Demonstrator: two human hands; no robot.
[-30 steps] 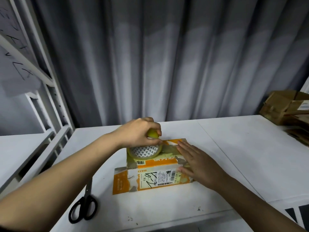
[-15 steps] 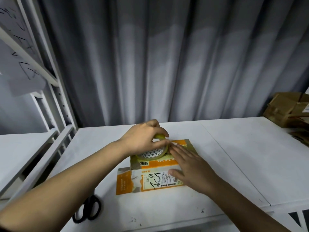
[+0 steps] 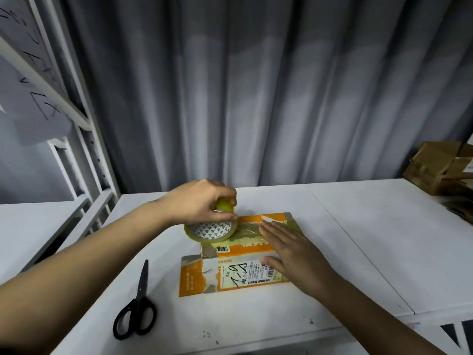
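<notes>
Fingers of your left hand (image 3: 197, 206) curl round the tape (image 3: 210, 230), hiding its top; your right hand (image 3: 294, 254) presses flat, fingers together, on the box (image 3: 192, 280).

Soft, even light came from overhead, and the white table (image 3: 384, 239) took most of it, bright but not blown out. The grey curtain (image 3: 256, 98) showed a pale band across its middle and went dark toward the top. Faint, fuzzy shadows sat under the left hand (image 3: 202, 204) and beside the scissors (image 3: 137, 308). A dull sheen lay on the tape roll (image 3: 211, 230) and the box (image 3: 199, 280). The cardboard boxes (image 3: 440, 167) at the right edge sat in gloom. The shelf frame (image 3: 84, 160) leaned and bowed with the wide lens, and the lower corners looked soft.
</notes>
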